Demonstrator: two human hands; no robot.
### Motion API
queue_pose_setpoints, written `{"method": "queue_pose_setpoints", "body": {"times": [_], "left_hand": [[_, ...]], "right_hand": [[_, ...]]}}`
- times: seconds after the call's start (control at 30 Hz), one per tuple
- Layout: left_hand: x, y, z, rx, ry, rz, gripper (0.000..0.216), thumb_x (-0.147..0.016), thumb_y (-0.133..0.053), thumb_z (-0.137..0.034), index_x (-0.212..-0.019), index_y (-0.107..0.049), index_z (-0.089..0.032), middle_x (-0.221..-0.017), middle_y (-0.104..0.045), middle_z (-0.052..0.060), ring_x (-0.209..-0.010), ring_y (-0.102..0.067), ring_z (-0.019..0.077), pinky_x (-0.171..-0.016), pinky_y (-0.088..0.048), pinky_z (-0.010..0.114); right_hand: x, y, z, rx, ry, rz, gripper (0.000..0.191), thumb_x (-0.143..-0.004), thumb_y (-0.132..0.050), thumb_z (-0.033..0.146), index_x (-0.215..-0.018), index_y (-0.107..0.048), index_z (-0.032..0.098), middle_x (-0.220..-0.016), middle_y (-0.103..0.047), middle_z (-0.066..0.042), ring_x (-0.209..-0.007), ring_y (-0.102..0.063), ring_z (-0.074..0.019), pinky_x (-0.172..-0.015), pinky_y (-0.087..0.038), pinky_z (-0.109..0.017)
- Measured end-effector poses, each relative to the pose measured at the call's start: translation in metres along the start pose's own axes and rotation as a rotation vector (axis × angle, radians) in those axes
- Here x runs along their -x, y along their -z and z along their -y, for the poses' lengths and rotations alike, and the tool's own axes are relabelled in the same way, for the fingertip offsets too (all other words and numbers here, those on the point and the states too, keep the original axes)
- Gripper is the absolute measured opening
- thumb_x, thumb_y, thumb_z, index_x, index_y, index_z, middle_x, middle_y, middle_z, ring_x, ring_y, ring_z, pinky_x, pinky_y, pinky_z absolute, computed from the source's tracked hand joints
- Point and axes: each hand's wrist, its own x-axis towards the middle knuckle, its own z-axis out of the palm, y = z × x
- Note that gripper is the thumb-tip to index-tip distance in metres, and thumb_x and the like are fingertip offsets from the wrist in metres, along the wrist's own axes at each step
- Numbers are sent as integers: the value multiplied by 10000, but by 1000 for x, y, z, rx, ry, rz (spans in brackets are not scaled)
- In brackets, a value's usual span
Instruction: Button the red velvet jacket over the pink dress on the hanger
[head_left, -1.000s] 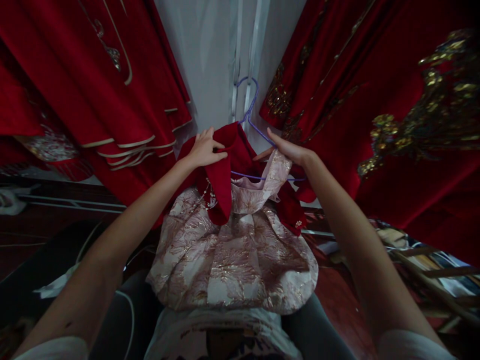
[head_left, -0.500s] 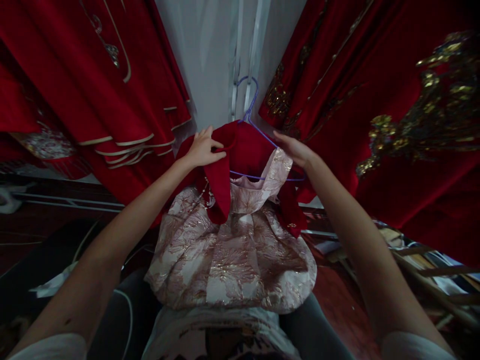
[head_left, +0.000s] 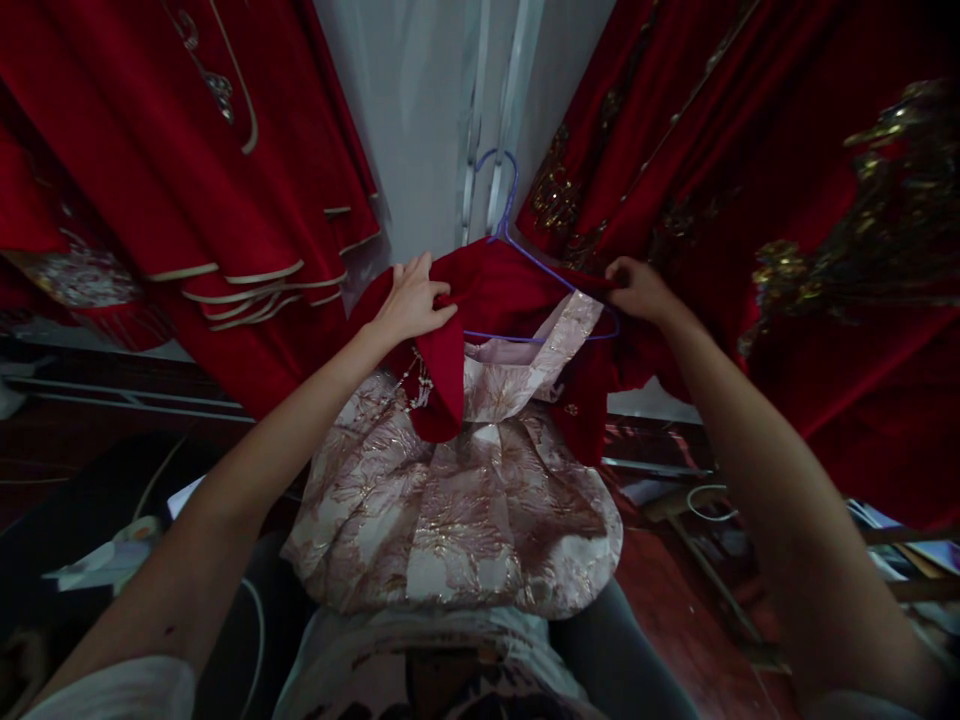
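Observation:
A pale pink brocade dress (head_left: 480, 500) with a gold pattern lies spread across my lap, its strap running up over a purple wire hanger (head_left: 536, 263). Over the same hanger sits a small red jacket (head_left: 487, 275) with beaded trim on its front. My left hand (head_left: 412, 298) is closed on the jacket's left shoulder and front edge, the thumb pointing inward. At the other shoulder, my right hand (head_left: 641, 290) pinches the red cloth just beyond the hanger's end. The hanger's hook stands free of both hands.
Long red garments with pale piping (head_left: 262, 250) hang on the left. More red garments with gold sequins (head_left: 802, 270) hang on the right. Pale metal uprights (head_left: 480, 110) stand between them. A wooden frame (head_left: 712, 570) is at the lower right.
My right hand has moved outward, closed on the jacket's shoulder and drawn the red cloth out to the right. The dress strap has shifted slightly right. My left hand stays nearly in place.

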Motion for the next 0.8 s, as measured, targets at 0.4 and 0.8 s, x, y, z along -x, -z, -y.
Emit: {"method": "queue_pose_setpoints", "body": {"times": [0.4,0.8], "left_hand": [[4,-1,-7,-36,31,2,265,-828,-593,-371,-917,-707,-149,-1235,-485,191,-1220,-419,415,-968,-326,570],[8,-4,-16,-50,46,-21,281,-830,-584,-380,-930,-714,-151,-1233,-484,191,-1225,-413,428,-962,-335,577]], "right_hand": [[23,31,-6,278,-149,195,324,-580,-697,214,-891,-607,193,-814,-641,-45,-763,-602,-232,-711,-489,-353],[82,52,54,-448,-49,551,574,-718,-723,414,-1237,-540,250,-1245,-606,-104,-1088,-630,-242,-960,-539,-435]]}}
